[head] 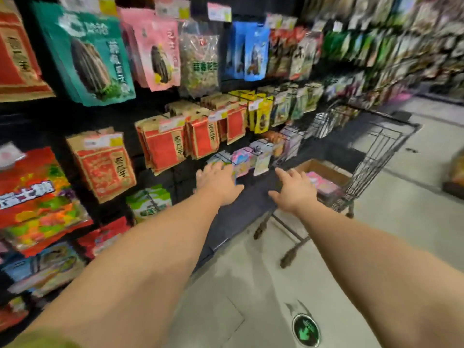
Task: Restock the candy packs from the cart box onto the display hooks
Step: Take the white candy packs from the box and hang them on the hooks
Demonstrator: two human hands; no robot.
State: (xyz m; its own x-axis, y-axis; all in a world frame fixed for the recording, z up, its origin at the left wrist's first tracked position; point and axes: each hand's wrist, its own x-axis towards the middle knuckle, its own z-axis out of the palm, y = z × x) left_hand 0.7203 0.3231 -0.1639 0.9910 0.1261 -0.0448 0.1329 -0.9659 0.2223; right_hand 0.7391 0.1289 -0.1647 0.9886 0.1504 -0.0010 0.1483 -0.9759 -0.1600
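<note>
Head view: both bare arms stretched forward toward a tall black display rack of hanging snack bags [160,144]. Left hand [218,183] palm down, fingers [213,169] loosely spread and straight, tips touching or just short of the pastel pink and white candy packs [242,160] hanging on low wire display hooks [227,158]; contact hard to tell through blur. Right hand [293,189] empty, fingers spread and relaxed, hovering between the rack and the dark wire shopping cart [376,151]. Inside the cart, an open brown cardboard box [324,169] holding more pink candy packs [322,184], just beyond the right hand's fingertips. Above the candy hooks, rows of red and kraft-paper seed bags [165,144]; higher up, a teal seed bag [88,54] and a pink one [158,51]. Pale tiled floor [251,285] below, with a round green arrow sticker [305,332].
</note>
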